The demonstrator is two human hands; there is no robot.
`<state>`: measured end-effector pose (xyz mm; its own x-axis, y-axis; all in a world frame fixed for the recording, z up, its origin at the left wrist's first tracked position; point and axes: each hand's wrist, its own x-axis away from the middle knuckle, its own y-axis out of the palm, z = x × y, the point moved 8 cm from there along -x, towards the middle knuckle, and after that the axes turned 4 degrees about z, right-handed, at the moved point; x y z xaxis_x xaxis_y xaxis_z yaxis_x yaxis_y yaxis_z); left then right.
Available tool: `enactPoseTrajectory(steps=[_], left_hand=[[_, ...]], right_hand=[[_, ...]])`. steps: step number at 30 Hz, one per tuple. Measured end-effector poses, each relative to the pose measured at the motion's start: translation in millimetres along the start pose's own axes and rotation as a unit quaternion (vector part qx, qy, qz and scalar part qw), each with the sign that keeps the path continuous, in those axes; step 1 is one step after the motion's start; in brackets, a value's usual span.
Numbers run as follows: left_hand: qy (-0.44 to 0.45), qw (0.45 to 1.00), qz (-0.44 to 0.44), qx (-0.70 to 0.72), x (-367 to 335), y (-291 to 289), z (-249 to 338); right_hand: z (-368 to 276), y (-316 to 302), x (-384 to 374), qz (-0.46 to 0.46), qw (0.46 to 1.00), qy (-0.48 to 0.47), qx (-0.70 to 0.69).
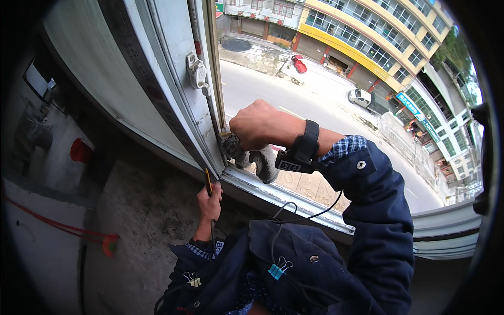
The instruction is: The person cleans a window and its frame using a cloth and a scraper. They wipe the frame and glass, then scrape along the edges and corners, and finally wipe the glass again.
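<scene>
My right hand (pixel 255 124) is closed round a grey rag (pixel 265 164), up against the upright edge of the white window frame (pixel 207 118). Part of the rag hangs in a loop below the fist, over the sill track. Lower and to the left, my left hand (pixel 210 202) grips a slim yellow-and-black utility knife (pixel 208 182), which points up beside the bottom corner of the frame. The knife's blade cannot be made out. A white window latch (pixel 197 71) sits on the frame above my right hand.
The metal sill track (pixel 294 202) runs right from the frame's corner. Beyond the opening, far below, lie a street (pixel 320 126) and buildings. Black cables (pixel 320 212) hang around my jacket. At left are a red bucket (pixel 81 150) and a red hose (pixel 58 227).
</scene>
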<state>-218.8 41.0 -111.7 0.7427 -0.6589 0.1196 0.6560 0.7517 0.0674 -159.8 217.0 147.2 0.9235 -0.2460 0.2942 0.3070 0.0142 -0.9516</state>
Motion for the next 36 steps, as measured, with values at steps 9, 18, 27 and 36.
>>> enactPoseTrajectory(steps=[9,18,27,36], left_hand=[[0.022,0.996,0.055,0.065,-8,-2,-19],[-0.071,0.993,0.086,-0.037,0,-12,-28],[-0.029,0.991,0.054,-0.122,7,6,-24],[-0.064,0.985,0.068,-0.142,26,23,-27]], right_hand=[[-11,113,-53,-0.028,0.995,-0.015,-0.091],[12,222,-56,-0.018,0.977,0.04,-0.209],[8,244,-31,-0.037,0.938,0.069,-0.337],[19,267,-10,0.006,0.907,0.072,-0.415]])
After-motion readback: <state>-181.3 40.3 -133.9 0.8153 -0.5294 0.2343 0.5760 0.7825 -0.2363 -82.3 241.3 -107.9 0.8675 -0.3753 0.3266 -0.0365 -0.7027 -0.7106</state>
